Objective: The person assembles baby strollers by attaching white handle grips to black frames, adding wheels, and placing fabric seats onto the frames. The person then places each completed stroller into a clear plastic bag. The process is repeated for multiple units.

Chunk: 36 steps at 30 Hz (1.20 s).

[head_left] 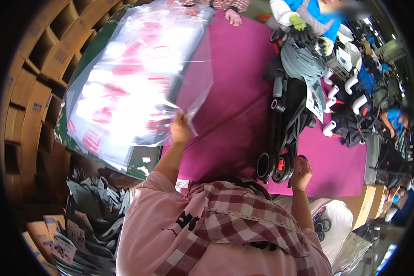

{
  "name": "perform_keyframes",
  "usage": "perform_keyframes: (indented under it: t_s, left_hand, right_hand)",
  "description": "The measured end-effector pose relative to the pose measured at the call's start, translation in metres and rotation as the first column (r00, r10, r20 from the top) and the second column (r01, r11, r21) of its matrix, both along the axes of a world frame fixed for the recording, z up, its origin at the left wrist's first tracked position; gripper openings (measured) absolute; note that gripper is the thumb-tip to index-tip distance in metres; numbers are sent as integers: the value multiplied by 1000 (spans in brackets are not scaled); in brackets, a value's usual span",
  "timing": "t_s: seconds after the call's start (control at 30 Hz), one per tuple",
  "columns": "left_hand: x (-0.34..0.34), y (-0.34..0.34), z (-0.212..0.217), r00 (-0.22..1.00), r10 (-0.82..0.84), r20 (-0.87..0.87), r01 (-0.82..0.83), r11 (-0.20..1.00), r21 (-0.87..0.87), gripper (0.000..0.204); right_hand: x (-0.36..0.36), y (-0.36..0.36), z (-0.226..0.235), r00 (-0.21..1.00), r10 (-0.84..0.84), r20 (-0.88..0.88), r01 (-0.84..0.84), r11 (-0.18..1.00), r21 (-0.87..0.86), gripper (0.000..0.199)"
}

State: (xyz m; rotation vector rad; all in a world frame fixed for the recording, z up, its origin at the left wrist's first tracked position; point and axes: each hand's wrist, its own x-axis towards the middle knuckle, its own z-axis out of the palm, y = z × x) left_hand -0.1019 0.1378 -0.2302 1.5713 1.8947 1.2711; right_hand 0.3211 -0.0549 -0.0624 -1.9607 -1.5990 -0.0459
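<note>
My left hand (pixel 181 129) pinches the near right corner of a large clear plastic bag (pixel 124 69) with red printing. The bag lies in a flat stack over the green table on the left. On the pink cover to the right rests a folded stroller (pixel 287 115), its black frame lengthwise and its wheels (pixel 279 168) toward me. Beside those wheels my right hand (pixel 301 174) is closed, with a dark bit at its fingertips that I cannot identify. Grey fabric (pixel 299 60) covers the stroller's far end, and a printed card (pixel 314 102) hangs from it.
Across the table are a person's pink-gloved hands (pixel 233 17) and another person's green glove (pixel 297 22) at the stroller's far end. White curved tubes (pixel 351 85) stand at right. Cardboard boxes (pixel 34 99) line the left; grey folded fabric (pixel 94 216) is piled below.
</note>
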Motion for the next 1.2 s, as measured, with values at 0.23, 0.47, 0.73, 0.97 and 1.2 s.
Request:
perform_keyframes:
  t_s: [0.23, 0.47, 0.73, 0.97, 1.2]
  left_hand:
    - [92, -76, 104, 494, -275, 825, 453, 891, 25, 12]
    - [133, -131, 145, 804, -561, -196, 562, 825, -57, 52]
    - [113, -133, 79, 815, -427, 392, 522, 835, -175, 42]
    - [40, -229, -23, 875, -468, -121, 291, 710, -641, 24]
    - [-102, -342, 0, 860, -25, -509, -344, 709, -616, 41]
  right_hand:
    - [-104, 53, -27, 654, 285, -701, -595, 766, -243, 32]
    - [-159, 84, -25, -631, -306, -713, -640, 724, 256, 67]
    - [-129, 61, -28, -442, -566, -696, -856, 497, 140, 78]
    - [-76, 94, -17, 278, 249, -928, -903, 398, -164, 33]
    - [-67, 129, -37, 300, 158, -941, -712, 694, -110, 32]
